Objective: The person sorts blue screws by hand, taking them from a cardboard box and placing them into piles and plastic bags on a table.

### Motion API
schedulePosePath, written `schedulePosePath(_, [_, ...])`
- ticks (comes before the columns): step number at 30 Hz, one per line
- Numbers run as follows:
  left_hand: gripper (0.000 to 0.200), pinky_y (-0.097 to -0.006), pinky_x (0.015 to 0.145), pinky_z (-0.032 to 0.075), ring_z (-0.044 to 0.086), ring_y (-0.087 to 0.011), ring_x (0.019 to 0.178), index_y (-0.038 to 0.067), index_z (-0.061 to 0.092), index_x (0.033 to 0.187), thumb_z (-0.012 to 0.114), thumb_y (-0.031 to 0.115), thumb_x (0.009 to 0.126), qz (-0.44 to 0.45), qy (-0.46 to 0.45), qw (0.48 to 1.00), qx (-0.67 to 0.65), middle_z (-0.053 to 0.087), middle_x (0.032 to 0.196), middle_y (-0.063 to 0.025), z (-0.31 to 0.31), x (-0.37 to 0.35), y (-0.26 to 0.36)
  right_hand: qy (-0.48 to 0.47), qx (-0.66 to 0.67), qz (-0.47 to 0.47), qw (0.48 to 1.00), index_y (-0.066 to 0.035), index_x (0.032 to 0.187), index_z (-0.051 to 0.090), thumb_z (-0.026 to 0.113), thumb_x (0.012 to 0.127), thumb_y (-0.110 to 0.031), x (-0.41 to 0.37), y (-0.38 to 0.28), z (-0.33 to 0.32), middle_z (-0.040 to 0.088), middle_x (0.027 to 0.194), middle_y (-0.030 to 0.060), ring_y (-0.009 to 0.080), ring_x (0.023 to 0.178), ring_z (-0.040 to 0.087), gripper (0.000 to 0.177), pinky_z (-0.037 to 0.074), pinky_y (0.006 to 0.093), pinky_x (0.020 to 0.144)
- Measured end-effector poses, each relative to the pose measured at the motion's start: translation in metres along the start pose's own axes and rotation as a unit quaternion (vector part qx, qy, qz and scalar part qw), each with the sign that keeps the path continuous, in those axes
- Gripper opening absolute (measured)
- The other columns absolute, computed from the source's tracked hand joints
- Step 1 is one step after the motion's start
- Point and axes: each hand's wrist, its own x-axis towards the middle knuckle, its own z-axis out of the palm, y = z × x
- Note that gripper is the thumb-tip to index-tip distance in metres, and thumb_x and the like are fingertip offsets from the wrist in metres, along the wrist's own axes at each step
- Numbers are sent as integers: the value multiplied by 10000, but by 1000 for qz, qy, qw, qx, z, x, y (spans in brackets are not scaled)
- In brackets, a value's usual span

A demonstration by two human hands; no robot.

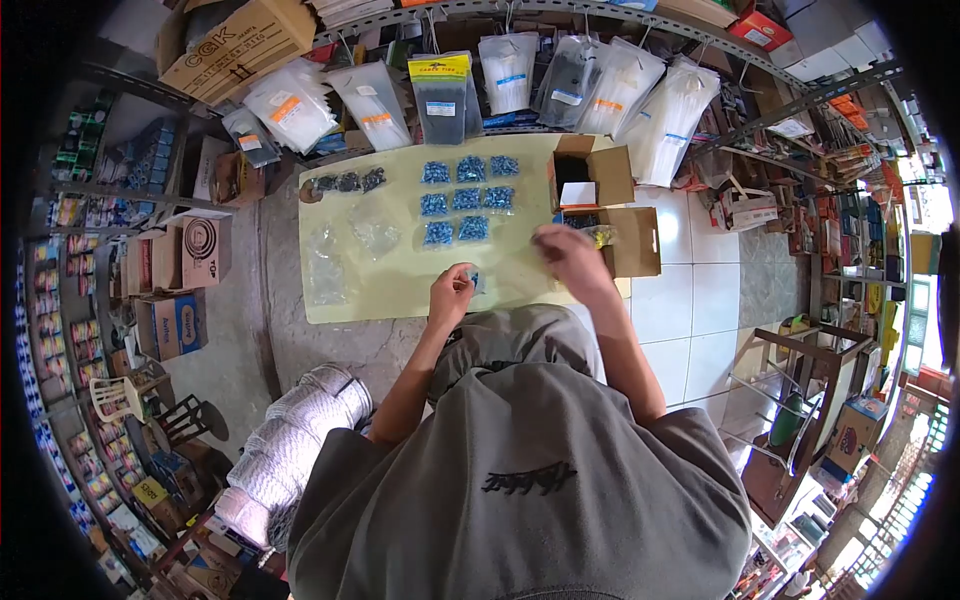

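Note:
My left hand is closed at the front of the pale yellow table, pinching a small clear bag with some blue in it. Over the table's right part, my right hand is smeared by motion, so its fingers and anything in them do not show clearly. It is nearest to an open cardboard box with dark contents. Beyond my hands lie several clear packets of small blue pieces, set out in rows.
Dark packets lie at the table's back left, near loose clear plastic bags. Another open box holds black items. Bags of cable ties hang along the far side. A white rope roll stands at my left.

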Motion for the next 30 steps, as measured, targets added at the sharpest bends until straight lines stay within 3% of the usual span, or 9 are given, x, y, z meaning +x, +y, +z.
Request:
schedulePosePath(3, [316,-275,611,488,613,-142,687,62,577,1092,618,-2,785,-33,4,999,-1,589,773,-61,-1,-1,8,-100,16,92,991,4,967,660,504,875,-105,30,55,14,596,779,14,94,629,474,212,386,228,583])
schedulePosePath(5, [302,-291,579,482,614,-138,661,87,544,1075,635,36,791,-51,8,998,-21,605,766,-55,0,0,6,-178,-158,194,952,9,947,678,563,842,-205,49,79,21,634,791,48,131,627,521,265,435,293,574])
schedulePosePath(6, [302,-291,579,482,614,-138,661,87,544,1075,635,36,791,-52,12,998,-20,605,766,-55,0,1,6,-182,-159,193,951,9,947,678,563,842,-205,57,83,25,634,791,48,131,627,521,265,435,293,574])
schedulePosePath(8, [281,-294,559,478,610,-141,631,73,514,1039,631,25,788,-74,24,997,-15,604,756,-67,0,2,7,-154,-413,135,888,14,935,690,638,761,-335,69,91,33,677,839,127,215,703,629,394,500,374,629])
schedulePosePath(9, [281,-294,559,478,610,-141,631,73,514,1039,631,25,788,-75,28,997,-14,604,756,-67,0,2,7,-157,-414,133,887,14,935,690,638,761,-335,69,88,39,677,839,127,215,703,629,394,500,374,629])
schedulePosePath(11, [252,-293,555,479,609,-140,627,54,509,1002,625,14,781,-76,32,996,-29,604,749,-70,1,2,9,-123,-564,129,806,18,940,685,684,688,-389,68,83,48,674,922,219,310,855,671,479,525,419,751])
schedulePosePath(14, [230,-291,556,479,608,-135,628,38,511,969,630,13,774,-49,51,997,-28,604,741,-70,5,4,0,-73,-631,66,769,15,921,684,699,669,-356,66,98,48,666,944,239,353,915,659,450,533,420,789])
schedulePosePath(27, [173,-263,584,474,585,-113,639,28,520,852,662,32,754,-29,38,999,-22,585,729,-53,9,4,10,-68,-655,40,751,6,934,686,677,687,-321,48,79,39,664,945,241,357,908,658,410,533,424,781])
schedulePosePath(30, [183,-269,591,482,600,-120,656,22,529,883,665,24,761,-48,21,998,-19,587,745,-54,8,3,8,-108,-610,38,784,20,929,681,661,694,-342,60,102,28,659,948,252,360,896,658,432,530,432,763])
